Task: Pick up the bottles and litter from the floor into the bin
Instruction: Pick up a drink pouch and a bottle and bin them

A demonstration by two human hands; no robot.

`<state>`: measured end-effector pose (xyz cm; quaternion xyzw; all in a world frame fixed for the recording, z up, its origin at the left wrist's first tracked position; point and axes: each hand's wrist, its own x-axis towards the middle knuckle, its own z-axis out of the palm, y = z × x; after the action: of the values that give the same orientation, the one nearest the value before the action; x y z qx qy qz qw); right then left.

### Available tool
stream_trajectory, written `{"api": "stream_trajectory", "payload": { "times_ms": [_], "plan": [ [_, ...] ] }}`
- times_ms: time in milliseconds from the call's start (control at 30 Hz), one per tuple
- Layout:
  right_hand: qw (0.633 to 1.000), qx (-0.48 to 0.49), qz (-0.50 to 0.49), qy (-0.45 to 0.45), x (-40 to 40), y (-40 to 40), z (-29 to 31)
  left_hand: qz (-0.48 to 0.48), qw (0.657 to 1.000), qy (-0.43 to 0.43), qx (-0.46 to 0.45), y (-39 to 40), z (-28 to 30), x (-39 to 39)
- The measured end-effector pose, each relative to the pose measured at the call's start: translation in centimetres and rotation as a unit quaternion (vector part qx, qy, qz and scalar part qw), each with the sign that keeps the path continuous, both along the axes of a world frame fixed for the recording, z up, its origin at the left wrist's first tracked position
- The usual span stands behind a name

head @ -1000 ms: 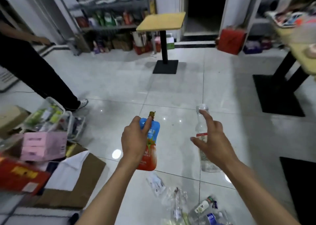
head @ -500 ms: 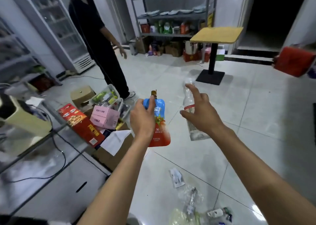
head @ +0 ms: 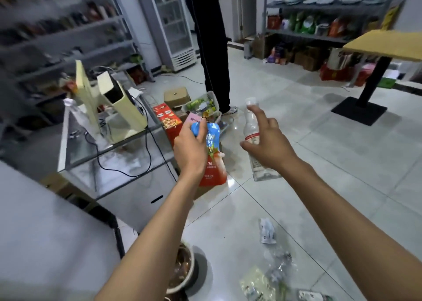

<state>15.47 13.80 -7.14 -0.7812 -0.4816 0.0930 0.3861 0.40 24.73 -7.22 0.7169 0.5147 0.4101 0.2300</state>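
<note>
We are holding a blue-and-red soft spouted drink pouch [head: 211, 154] upright in our left hand [head: 190, 151], fingers wrapped round its top, and a clear plastic bottle with a white cap [head: 253, 140] upright in our right hand [head: 269, 147], forefinger lifted. No bin is showing; crumpled wrappers [head: 267, 231] are lying on the pale tiled floor [head: 342, 163] at six o'clock, with open room rightward.

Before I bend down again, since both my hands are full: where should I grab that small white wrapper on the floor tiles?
Pinch the white wrapper at its upper end from above. It lies flat and crumpled on the floor, apart from the clear plastic litter below it, so nothing blocks a top-down pinch on a raised crease.
</note>
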Motion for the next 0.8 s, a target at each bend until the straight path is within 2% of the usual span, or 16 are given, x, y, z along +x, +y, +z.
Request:
{"api": "stream_trajectory", "payload": {
  "times_ms": [400,633,800],
  "plan": [
    [0.998,-0.026,0.049,-0.007,-7.9,13.3,-4.4,0.073,0.997,-0.024,-0.009,11.9,-5.7,-8.2],
    [0.997,-0.042,0.066,0.008,-14.9,24.0,-8.4,0.128,0.991,-0.027,-0.034,20.2,-9.3,-15.7],
    [0.994,-0.044,0.095,0.019,-19.7,28.8,-11.1,0.179,0.981,-0.032,-0.064,24.1,-13.0,-20.8]
  ]
}}
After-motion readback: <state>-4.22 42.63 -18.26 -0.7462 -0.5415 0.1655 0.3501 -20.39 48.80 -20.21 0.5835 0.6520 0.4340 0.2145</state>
